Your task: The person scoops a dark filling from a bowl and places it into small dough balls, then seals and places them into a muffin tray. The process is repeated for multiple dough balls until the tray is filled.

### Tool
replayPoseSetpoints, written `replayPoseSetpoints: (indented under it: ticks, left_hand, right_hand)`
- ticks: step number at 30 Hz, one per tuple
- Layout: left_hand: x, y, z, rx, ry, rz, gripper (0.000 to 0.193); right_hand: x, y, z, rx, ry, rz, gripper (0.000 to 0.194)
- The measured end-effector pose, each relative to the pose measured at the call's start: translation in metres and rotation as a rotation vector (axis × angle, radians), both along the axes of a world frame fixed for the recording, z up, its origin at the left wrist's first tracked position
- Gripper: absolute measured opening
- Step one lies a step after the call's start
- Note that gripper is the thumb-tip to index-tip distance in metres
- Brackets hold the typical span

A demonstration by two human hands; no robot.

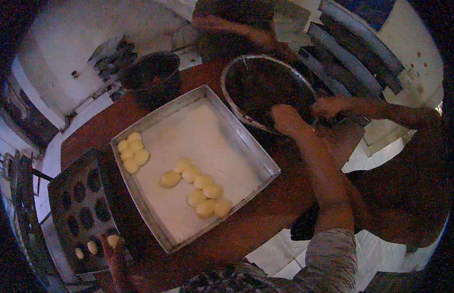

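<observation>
My left hand (115, 256) is low at the left, over the near end of a dark metal baking mould (78, 219) with several oval cups. Its fingers are beside a pale dough piece (114, 240); the dim light hides whether they grip it. Two smaller dough pieces (92, 247) sit in the same row. My right hand (285, 116) reaches over the rim of a large round tub (232, 104), its fingertips lost in the dark interior. Between my hands stands a square metal tray (168, 240) with a pale, floury bottom and two clusters of yellow dough balls (204, 181).
A co-worker's hand (327, 107) is at the tub's right rim, close to mine. Across the table, another person's arm (245, 31) reaches towards the tub. A dark bucket (152, 73) stands behind the tray on the reddish-brown table (98, 124). Long metal pans (344, 62) are stacked at upper right.
</observation>
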State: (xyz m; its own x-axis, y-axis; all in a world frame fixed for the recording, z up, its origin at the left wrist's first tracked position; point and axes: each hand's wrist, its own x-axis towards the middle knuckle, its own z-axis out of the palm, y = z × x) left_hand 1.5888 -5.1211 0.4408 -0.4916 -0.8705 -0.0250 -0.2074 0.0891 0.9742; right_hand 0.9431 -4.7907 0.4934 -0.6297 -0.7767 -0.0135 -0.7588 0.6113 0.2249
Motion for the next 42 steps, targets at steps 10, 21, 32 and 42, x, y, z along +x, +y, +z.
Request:
replayPoseSetpoints:
  ticks: [10, 21, 32, 42]
  left_hand:
    - [0.04, 0.018, -0.005, 0.353, 0.184, 0.111, 0.046]
    - [0.006, 0.055, 0.03, 0.0, 0.049, 0.034, 0.045]
    - [-0.075, 0.048, 0.037, 0.271, 0.375, -0.325, 0.057]
    - [0.057, 0.007, 0.012, 0.913, 0.469, -0.196, 0.037]
  right_hand:
    - [-0.049, 0.006, -0.039, -0.17, 0.138, -0.018, 0.019]
    - [0.011, 0.049, 0.035, -0.745, -0.819, -0.12, 0.029]
    - [0.369, -0.078, 0.05, -1.195, -1.502, -0.092, 0.041]
    - [0.533, -0.189, 0.026, -0.81, -1.684, -0.044, 0.036]
